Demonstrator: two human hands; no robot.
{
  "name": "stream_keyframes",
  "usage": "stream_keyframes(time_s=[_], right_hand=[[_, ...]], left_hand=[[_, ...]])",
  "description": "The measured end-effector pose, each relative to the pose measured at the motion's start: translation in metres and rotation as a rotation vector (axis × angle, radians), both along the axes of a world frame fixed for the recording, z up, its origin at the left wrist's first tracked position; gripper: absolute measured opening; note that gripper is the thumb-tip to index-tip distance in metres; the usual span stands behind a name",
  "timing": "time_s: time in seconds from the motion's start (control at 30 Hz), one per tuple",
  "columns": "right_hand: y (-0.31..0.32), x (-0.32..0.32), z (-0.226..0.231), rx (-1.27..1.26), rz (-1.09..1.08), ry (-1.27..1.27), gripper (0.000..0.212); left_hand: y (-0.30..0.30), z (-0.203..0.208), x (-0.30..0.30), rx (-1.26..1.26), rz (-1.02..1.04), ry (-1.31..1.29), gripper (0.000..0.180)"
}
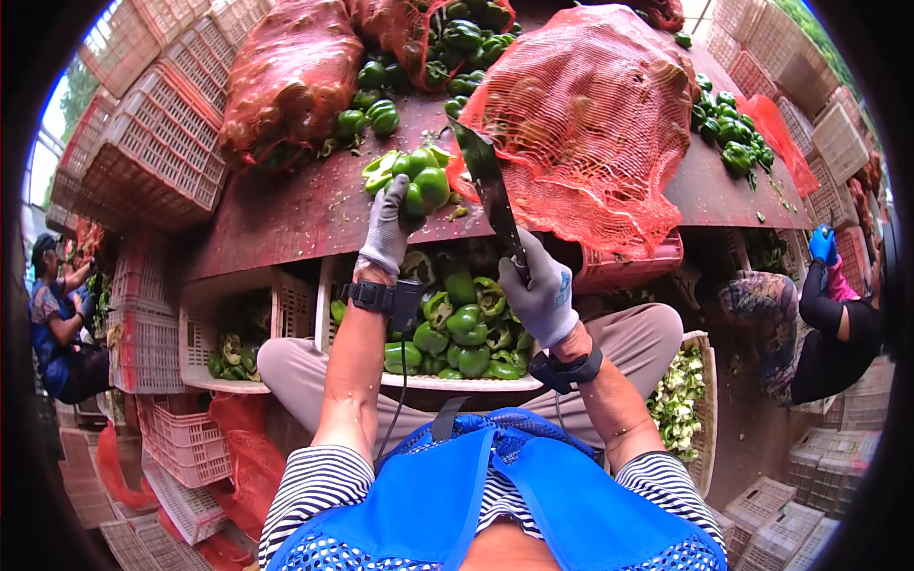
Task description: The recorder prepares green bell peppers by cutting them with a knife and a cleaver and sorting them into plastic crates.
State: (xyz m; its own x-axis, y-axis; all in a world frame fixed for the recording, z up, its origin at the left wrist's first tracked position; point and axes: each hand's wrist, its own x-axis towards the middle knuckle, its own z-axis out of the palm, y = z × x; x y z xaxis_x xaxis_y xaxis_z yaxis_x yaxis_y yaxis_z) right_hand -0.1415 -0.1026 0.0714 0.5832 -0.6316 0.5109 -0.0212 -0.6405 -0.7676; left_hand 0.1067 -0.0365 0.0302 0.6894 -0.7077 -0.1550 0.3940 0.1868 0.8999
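My left hand, in a grey glove, grips a green bell pepper above the table's near edge. My right hand, gloved alike, is closed round the handle of a knife. Its broad dark blade points up and away, a little right of the pepper. Cut pale-green pepper pieces show just behind the left hand. Below both hands, between my knees, a light plastic crate holds many green bell peppers, several of them cut open.
Red mesh sacks and loose peppers cover much of the reddish table. A second crate stands left; a crate of pale trimmings sits by my right knee. Stacked crates and two people flank me.
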Motion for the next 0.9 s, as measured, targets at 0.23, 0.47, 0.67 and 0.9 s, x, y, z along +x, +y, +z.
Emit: stream_keyframes(time_s=[0.23,0.47,0.67,0.9], right_hand=[[0.042,0.053,0.001,-0.182,0.189,0.119,0.042],[0.050,0.069,-0.055,0.271,0.305,0.635,0.042],[0.044,0.061,-0.078,0.716,0.378,0.626,0.047],[0.041,0.058,-0.109,0.960,0.396,0.481,0.050]], left_hand=[[0.070,0.007,-0.018,0.107,0.340,-0.287,0.060],[0.104,-0.025,-0.028,0.217,0.327,-0.227,0.044],[0.130,-0.063,-0.015,0.086,0.114,-0.022,0.037],[0.138,-0.062,-0.006,-0.156,-0.112,0.207,0.037]])
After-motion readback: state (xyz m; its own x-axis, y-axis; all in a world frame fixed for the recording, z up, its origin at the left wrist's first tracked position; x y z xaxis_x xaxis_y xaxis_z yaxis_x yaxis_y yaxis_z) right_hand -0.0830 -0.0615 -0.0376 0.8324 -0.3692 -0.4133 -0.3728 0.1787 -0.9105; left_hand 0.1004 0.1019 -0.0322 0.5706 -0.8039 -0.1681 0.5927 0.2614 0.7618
